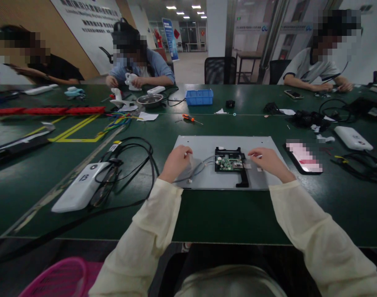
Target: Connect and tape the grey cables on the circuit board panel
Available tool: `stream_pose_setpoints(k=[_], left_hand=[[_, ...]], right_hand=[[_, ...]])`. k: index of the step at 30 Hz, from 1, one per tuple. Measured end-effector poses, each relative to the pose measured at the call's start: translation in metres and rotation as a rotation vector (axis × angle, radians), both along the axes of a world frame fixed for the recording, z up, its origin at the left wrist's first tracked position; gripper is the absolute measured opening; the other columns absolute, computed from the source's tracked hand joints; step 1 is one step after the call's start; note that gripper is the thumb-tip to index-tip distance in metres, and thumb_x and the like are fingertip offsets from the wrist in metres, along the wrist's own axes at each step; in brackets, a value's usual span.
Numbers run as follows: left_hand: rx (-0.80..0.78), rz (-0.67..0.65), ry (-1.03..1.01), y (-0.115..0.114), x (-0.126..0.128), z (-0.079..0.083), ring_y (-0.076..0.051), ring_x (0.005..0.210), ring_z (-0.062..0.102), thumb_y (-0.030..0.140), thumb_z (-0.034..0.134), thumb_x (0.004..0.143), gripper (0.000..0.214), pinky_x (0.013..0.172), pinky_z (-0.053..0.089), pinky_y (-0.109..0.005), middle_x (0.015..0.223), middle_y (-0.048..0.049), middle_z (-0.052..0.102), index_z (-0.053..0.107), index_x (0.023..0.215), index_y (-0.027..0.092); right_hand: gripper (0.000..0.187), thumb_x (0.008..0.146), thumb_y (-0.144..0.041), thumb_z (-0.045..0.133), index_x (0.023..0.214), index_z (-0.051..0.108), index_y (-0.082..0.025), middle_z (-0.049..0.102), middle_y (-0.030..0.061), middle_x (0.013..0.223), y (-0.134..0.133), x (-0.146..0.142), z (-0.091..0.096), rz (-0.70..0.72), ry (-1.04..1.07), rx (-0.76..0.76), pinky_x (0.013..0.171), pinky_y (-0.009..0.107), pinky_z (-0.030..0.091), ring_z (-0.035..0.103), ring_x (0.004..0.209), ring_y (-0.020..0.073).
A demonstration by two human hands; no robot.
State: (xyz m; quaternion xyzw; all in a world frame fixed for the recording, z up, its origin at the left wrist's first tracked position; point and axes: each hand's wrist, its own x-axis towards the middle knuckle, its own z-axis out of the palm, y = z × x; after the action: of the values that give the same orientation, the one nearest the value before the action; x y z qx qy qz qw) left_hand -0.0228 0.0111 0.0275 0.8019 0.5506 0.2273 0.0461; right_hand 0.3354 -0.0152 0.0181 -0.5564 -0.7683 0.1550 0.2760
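A flat grey metal panel [207, 144] lies on the green table in front of me. A black bracket with a green circuit board [230, 161] sits at its middle. Thin grey wires [198, 167] run from the board to the left. My left hand [176, 162] rests curled on the panel's left part, fingers pinched on the wires. My right hand [265, 161] lies just right of the board, fingers bent and pressed on a small white piece [258, 156] on the panel.
A white device [80, 187] with black cables lies at the left, another white device [352, 137] at the right. A blue bin [199, 97], an orange screwdriver [188, 118] and a metal bowl [149, 99] stand further back. Three people work across the table. A pink basket [57, 278] sits low at my left.
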Motion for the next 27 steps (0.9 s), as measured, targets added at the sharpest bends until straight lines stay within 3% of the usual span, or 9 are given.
stream_pose_setpoints(k=[3,7,12,16,21,27], left_hand=[[0.042,0.043,-0.005,-0.001,0.003,-0.001,-0.018,0.081,0.059,0.01,0.042,0.079,0.027,0.081,0.048,-0.033,0.097,-0.0067,0.06,0.064,0.094,0.017],[0.049,0.106,-0.061,-0.004,0.008,-0.001,-0.015,0.076,0.058,0.009,0.045,0.079,0.034,0.083,0.049,-0.033,0.114,-0.0074,0.054,0.059,0.108,0.019],[0.056,0.078,-0.056,-0.008,0.012,0.001,-0.014,0.075,0.059,0.014,0.047,0.083,0.031,0.081,0.049,-0.032,0.12,-0.0081,0.051,0.057,0.111,0.019],[0.034,0.041,-0.021,-0.009,0.015,-0.001,-0.013,0.073,0.059,0.018,0.046,0.086,0.028,0.079,0.049,-0.031,0.121,-0.0084,0.052,0.057,0.112,0.019],[0.035,0.024,0.007,-0.01,0.019,-0.002,-0.013,0.074,0.061,0.02,0.045,0.088,0.027,0.082,0.048,-0.031,0.12,-0.0076,0.053,0.058,0.112,0.02],[0.03,0.005,0.05,-0.011,0.021,-0.003,-0.015,0.075,0.061,0.02,0.045,0.088,0.028,0.076,0.048,-0.031,0.12,-0.0077,0.053,0.057,0.113,0.02]], right_hand=[[0.024,0.081,-0.03,0.06,0.1,0.07,-0.02,0.071,0.0066,0.097,0.002,0.014,0.0,0.018,-0.02,-0.158,0.08,0.036,0.049,0.064,0.085,0.0207],[0.033,0.075,-0.035,0.068,0.104,0.07,-0.021,0.068,0.0076,0.106,0.0,0.011,-0.001,0.091,-0.027,-0.278,0.079,0.034,0.048,0.063,0.09,0.0212],[0.021,0.073,-0.034,0.067,0.09,0.072,-0.022,0.068,0.0054,0.094,-0.002,0.002,-0.001,0.121,-0.093,-0.245,0.077,0.034,0.048,0.062,0.084,0.0197],[0.012,0.076,-0.029,0.062,0.077,0.07,-0.02,0.069,0.0032,0.079,-0.003,0.006,0.001,0.05,-0.071,-0.258,0.069,0.031,0.048,0.063,0.074,0.0182],[0.016,0.077,-0.032,0.063,0.08,0.071,-0.018,0.071,0.0062,0.08,0.0,0.015,0.003,-0.067,-0.056,-0.188,0.066,0.029,0.048,0.065,0.074,0.0196],[0.025,0.073,-0.039,0.068,0.091,0.071,-0.021,0.072,0.0053,0.091,-0.002,0.017,0.006,0.038,-0.131,-0.247,0.072,0.032,0.049,0.066,0.08,0.0201]])
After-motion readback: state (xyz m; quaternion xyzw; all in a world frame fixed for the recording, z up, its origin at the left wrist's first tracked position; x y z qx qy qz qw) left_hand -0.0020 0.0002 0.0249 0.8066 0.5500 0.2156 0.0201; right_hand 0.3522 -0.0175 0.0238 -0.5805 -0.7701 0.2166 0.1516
